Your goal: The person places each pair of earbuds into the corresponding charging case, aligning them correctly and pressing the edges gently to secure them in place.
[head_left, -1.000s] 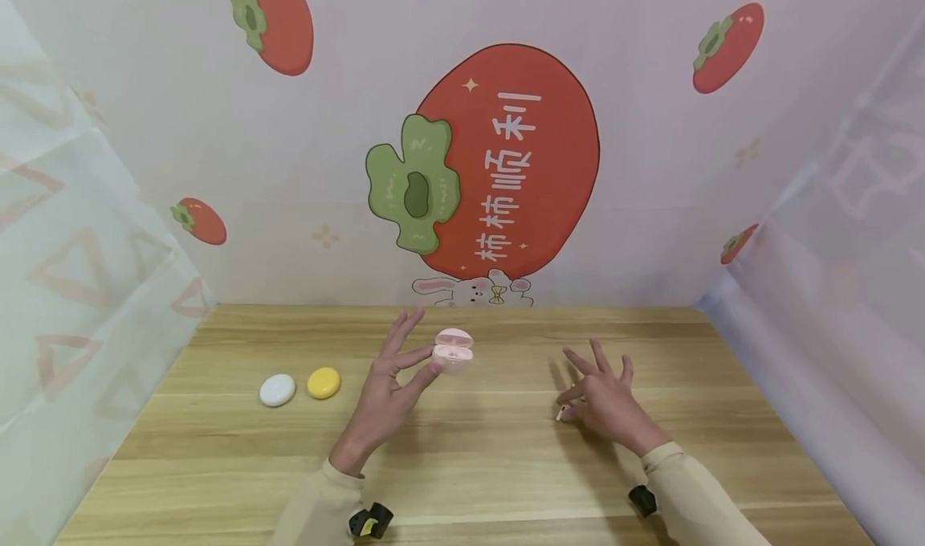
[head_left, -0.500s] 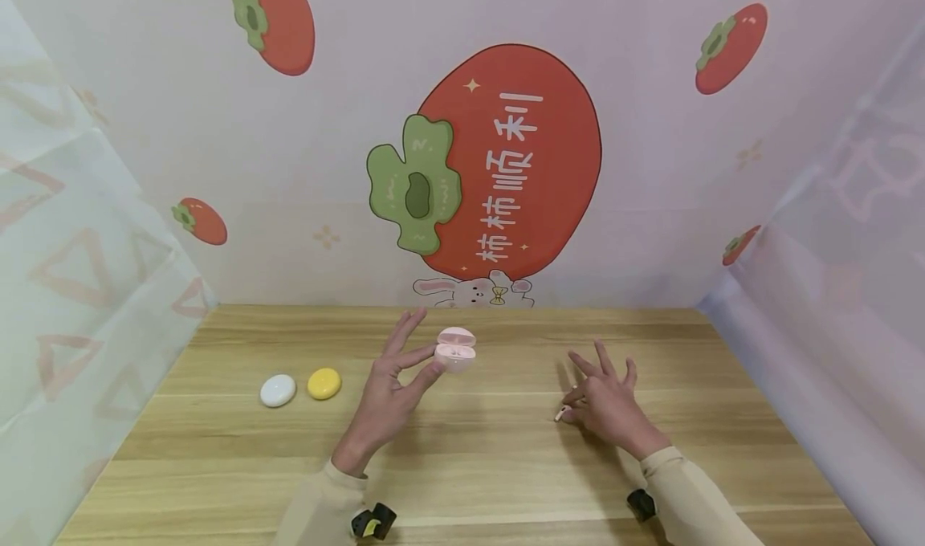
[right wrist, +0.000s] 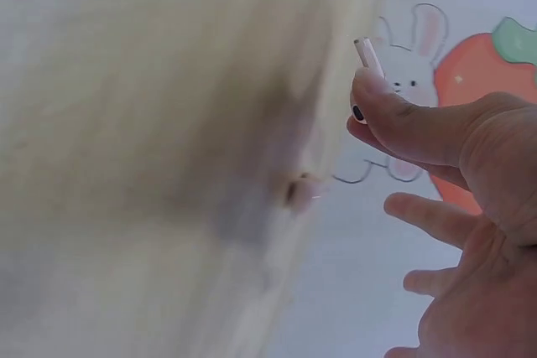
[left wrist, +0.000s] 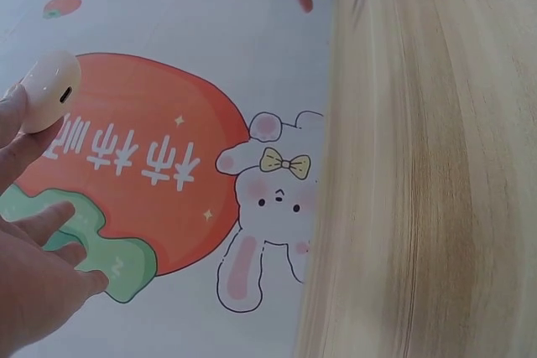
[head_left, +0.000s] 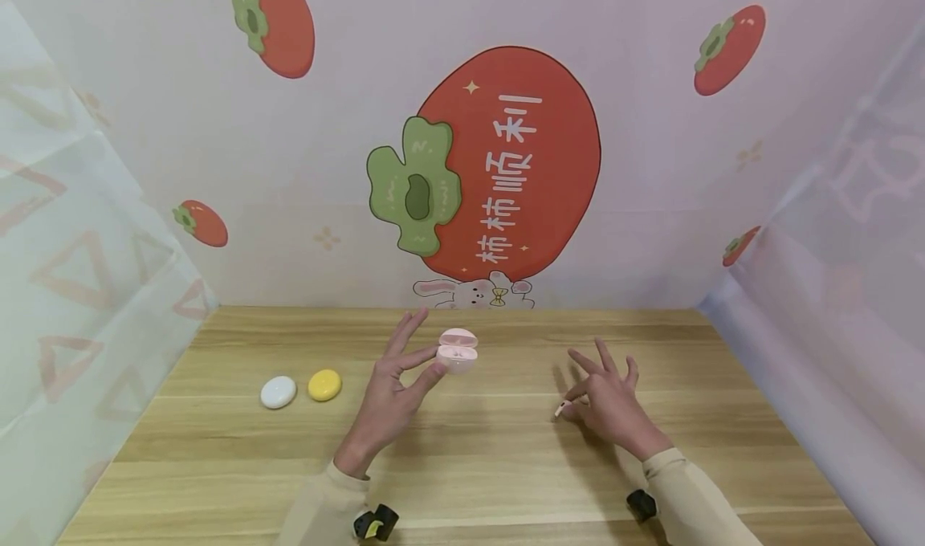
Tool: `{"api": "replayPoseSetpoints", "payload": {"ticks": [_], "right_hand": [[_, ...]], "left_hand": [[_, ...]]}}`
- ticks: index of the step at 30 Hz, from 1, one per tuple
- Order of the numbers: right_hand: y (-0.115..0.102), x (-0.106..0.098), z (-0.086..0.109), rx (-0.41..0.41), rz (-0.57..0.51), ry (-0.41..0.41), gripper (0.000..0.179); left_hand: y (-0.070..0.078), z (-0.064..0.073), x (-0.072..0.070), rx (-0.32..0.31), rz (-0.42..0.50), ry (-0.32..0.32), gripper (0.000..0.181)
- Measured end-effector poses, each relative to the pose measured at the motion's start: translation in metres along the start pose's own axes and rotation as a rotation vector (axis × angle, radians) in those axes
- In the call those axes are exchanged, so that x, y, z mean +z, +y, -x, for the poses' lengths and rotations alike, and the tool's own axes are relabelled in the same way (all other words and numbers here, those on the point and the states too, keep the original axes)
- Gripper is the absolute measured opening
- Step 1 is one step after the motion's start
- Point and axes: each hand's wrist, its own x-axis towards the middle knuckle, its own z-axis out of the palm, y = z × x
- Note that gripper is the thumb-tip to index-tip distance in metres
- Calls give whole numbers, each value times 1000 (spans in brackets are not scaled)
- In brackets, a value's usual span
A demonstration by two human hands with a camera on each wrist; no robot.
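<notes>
My left hand (head_left: pixel 386 397) holds a small pink earbud charging case (head_left: pixel 458 359) between thumb and index finger, above the table. Its lid is up and the inside faces me. In the left wrist view the case's rounded outer side (left wrist: pixel 50 90) shows, with a dark port slot. To the right, low over the table, my right hand (head_left: pixel 610 409) pinches an earbud (head_left: pixel 560 411) between thumb and index finger, the other fingers spread. The earbud's pale stem (right wrist: pixel 368 54) sticks up past the thumb in the right wrist view. A blurred small pinkish piece (right wrist: pixel 307 194) lies on the table close by.
At the left of the wooden table (head_left: pixel 477 482) lie a white round, glossy object (head_left: pixel 278 392) and a yellow one (head_left: pixel 324 385), side by side. A printed backdrop (head_left: pixel 325 144) stands along the far edge, with fabric walls on both sides.
Both hands stay almost in place, the right one shifting slightly. The earbud has turned a little between the right thumb and index finger.
</notes>
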Motion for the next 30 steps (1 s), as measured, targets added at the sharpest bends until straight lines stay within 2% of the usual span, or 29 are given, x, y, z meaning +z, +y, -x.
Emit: {"api": "replayPoseSetpoints", "payload": {"ticks": [9,17,30], "right_hand": [[-20,-19,-7,-37,-50,100,13],[-41,-33,-14,-130,-140,260,15],[-77,-48,-25,-174,-283,412,19]], "left_hand": [[-3,-1,6,18,21,-5,26],[-4,-2,12,32,13,-12,25],[-9,0,18,94,-21,-51,26]]}}
